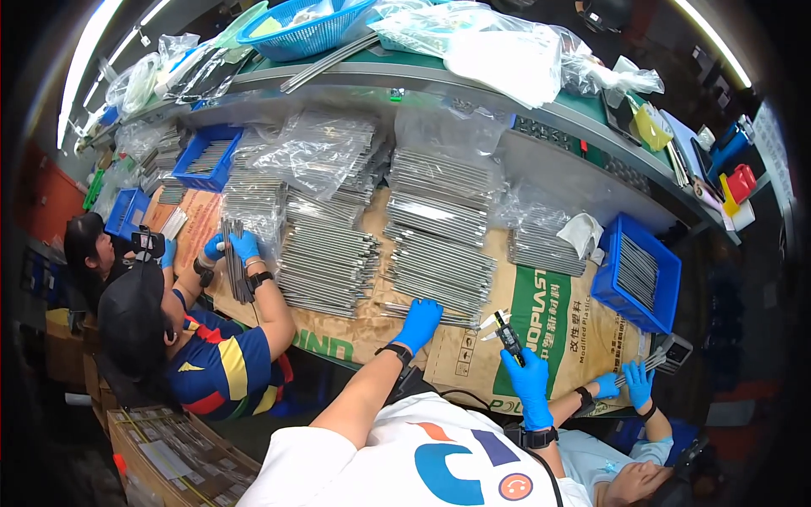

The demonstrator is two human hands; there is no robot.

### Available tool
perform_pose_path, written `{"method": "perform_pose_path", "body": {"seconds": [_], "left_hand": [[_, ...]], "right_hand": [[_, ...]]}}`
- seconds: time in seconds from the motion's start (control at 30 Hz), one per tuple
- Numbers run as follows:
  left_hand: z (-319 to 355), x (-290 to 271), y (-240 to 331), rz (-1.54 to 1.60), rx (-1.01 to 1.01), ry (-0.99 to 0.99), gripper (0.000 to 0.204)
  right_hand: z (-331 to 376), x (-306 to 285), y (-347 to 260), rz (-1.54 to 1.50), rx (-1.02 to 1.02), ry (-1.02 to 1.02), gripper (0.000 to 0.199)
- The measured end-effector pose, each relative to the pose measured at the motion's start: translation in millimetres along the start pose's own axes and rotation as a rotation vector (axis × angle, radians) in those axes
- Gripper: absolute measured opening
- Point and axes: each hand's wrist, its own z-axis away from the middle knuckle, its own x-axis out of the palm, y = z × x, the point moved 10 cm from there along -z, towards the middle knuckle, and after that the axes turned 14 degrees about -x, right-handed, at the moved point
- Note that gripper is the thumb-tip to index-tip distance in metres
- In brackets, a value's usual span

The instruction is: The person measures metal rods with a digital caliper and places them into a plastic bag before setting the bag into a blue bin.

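Note:
My left hand [420,323], in a blue glove, has its fingers curled over the near edge of a stack of thin metal rods [439,269], closed on a rod there. My right hand [529,384], also gloved in blue, grips a black digital caliper [510,339]. The caliper's silver jaws point up and left, beside the right end of the nearest rods. Whether they touch a rod I cannot tell. Another stack of rods [325,266] lies left of my left hand. All rest on brown sacks [460,359] spread over the bench.
At right stands a blue bin [672,291] of rods, with a cloth [581,234] left of it. A co-worker on the left holds a rod bundle [235,262]; another at lower right holds a few rods [646,365]. A raised shelf [405,74] carrying a blue basket [304,34] runs behind.

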Motion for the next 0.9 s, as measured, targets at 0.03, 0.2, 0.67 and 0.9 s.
{"method": "perform_pose_path", "body": {"seconds": [0.03,0.2,0.67,0.9], "left_hand": [[3,2,-1,0.003,0.000,0.000,0.019],[25,-2,-7,0.029,0.045,0.045,0.018],[97,-59,-113,1.458,-0.606,0.269,0.024],[108,-76,-132,1.652,-0.568,0.406,0.032]], "right_hand": [[1,-1,-1,-0.001,-0.005,0.006,0.041],[4,-1,1,-0.016,0.015,0.009,0.041],[-32,39,-56,-0.103,-0.137,-0.127,0.040],[-44,47,-90,-0.115,-0.254,-0.150,0.039]]}}
